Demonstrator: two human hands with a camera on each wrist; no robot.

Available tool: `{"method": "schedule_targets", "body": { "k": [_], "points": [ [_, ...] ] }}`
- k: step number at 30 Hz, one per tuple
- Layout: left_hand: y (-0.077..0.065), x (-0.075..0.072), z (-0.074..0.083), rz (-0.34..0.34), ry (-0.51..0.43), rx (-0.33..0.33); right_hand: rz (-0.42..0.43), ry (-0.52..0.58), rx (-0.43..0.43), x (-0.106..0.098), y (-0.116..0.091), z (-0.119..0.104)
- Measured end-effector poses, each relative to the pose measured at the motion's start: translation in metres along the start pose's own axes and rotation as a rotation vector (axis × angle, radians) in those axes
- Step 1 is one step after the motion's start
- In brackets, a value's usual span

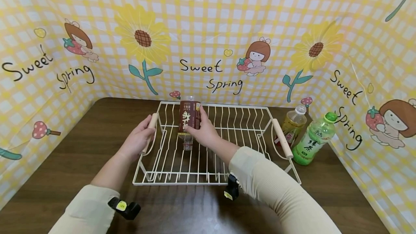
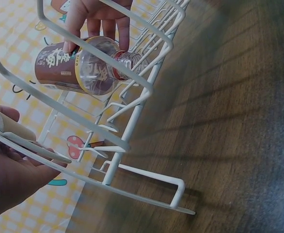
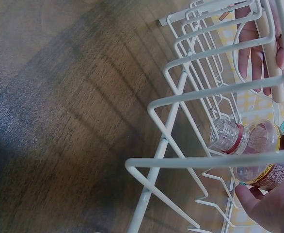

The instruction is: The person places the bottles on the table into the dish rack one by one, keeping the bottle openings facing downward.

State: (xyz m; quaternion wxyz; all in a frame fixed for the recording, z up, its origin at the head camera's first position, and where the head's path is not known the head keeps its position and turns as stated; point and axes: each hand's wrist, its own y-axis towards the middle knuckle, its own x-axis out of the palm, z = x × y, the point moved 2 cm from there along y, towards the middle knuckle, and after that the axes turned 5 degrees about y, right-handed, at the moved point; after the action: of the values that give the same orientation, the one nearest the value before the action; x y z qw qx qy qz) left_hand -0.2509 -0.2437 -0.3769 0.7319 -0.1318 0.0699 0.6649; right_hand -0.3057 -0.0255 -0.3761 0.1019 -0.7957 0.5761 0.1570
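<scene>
A clear plastic bottle [image 1: 187, 115] with a dark brown label is turned neck down over the left part of a white wire dish rack [image 1: 182, 183]. My right hand [image 1: 207, 131] grips it from the right side, thumb across the label. In the left wrist view the bottle's uncapped, threaded neck [image 2: 132, 62] is in among the rack's wires. The right wrist view shows a red ring [image 3: 238, 138] round that neck. My left hand [image 1: 139, 139] holds the rack's left wooden handle [image 1: 154, 120].
A capless bottle with a yellow and red label [image 1: 293, 121] stands beyond the rack's right wooden handle [image 1: 282, 138]. Near it is a green tea bottle [image 1: 313, 141] with a green cap. Checked cloth [image 1: 208, 39] walls the brown table [image 1: 100, 125] at back and sides.
</scene>
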Motion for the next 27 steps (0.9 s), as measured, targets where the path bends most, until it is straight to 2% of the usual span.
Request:
{"method": "schedule_targets", "body": {
  "k": [10, 17, 27],
  "points": [
    [-0.001, 0.001, 0.001, 0.005, -0.006, -0.003, 0.006, 0.026, 0.007, -0.001, -0.002, -0.002],
    [-0.001, 0.002, 0.0, 0.009, -0.015, -0.007, 0.061, 0.099, 0.023, -0.002, -0.001, -0.004],
    [-0.002, 0.004, 0.001, 0.011, -0.016, 0.011, 0.104, 0.099, 0.032, -0.011, -0.009, -0.014]
  ]
}}
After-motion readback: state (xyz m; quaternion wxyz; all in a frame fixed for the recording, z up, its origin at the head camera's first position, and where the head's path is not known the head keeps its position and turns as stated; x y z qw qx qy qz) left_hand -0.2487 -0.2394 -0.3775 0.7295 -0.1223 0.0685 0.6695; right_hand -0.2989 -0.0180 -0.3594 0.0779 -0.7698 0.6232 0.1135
